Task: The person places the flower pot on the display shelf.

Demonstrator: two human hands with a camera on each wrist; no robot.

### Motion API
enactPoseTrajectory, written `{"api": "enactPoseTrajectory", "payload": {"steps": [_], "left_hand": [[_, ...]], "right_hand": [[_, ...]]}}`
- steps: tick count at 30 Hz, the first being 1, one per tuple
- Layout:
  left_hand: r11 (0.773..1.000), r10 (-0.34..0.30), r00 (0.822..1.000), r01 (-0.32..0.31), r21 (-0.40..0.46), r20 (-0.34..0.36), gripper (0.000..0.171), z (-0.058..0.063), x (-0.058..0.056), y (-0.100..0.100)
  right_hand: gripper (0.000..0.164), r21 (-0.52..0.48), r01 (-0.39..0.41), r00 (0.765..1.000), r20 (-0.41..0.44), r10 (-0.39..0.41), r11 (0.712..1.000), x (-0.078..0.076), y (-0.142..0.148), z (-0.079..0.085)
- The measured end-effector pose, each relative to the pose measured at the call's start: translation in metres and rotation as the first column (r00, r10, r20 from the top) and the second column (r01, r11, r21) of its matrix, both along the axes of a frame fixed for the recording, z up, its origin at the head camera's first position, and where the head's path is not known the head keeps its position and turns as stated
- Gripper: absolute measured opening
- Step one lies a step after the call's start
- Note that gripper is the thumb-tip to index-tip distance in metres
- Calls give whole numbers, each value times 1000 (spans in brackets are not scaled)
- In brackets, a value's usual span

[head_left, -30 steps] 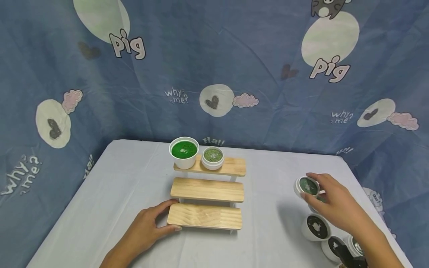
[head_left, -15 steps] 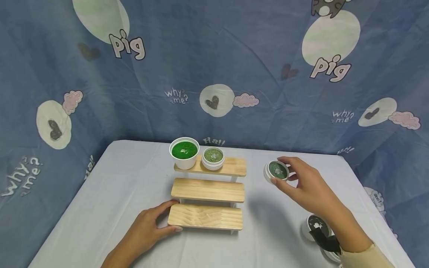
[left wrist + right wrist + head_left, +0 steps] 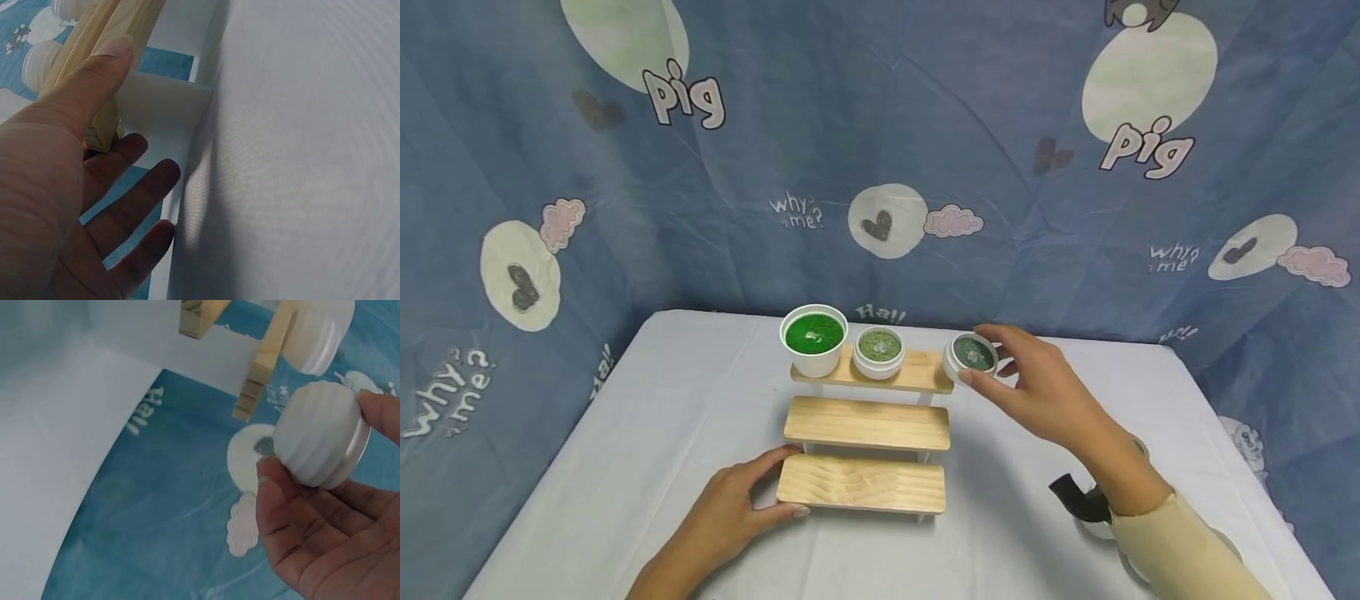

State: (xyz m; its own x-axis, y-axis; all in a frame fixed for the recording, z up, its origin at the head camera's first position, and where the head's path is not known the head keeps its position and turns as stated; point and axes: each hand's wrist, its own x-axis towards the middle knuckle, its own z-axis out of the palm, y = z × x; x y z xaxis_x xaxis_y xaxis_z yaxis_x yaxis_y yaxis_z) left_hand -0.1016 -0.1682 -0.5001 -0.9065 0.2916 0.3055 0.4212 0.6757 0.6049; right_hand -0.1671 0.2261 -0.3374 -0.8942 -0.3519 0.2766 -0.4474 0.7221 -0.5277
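Observation:
My right hand pinches a small white ribbed cup with dark green contents, at the right end of the top tier of a three-tier wooden stand. In the right wrist view, the ribbed cup sits between thumb and fingers, apart from the wooden board. On the top tier rest a larger white cup with bright green contents and a small white cup with lighter speckled green contents. My left hand grips the left end of the lowest tier between thumb and index finger.
A white cloth covers the table. Other white cups stand at the right, mostly hidden under my right forearm and a black strap. A blue patterned curtain hangs behind the table.
My right hand has carried the dark green cup leftward from the group of cups at the right to the top tier's right end. The left hand stays where it was.

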Motion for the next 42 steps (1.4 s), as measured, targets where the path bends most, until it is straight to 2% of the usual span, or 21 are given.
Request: {"api": "enactPoseTrajectory", "payload": {"steps": [6, 15, 42], "left_hand": [[1000, 5, 1000, -5, -3, 12, 70, 1, 2, 0], [1000, 10, 1000, -11, -11, -11, 68, 2, 2, 1], [999, 31, 999, -31, -16, 18, 68, 3, 3, 1]], "right_hand": [[56, 6, -40, 998, 43, 40, 999, -14, -15, -2], [56, 0, -70, 997, 38, 70, 998, -20, -25, -5], [59, -51, -22, 999, 23, 23, 998, -18, -30, -13]]}}
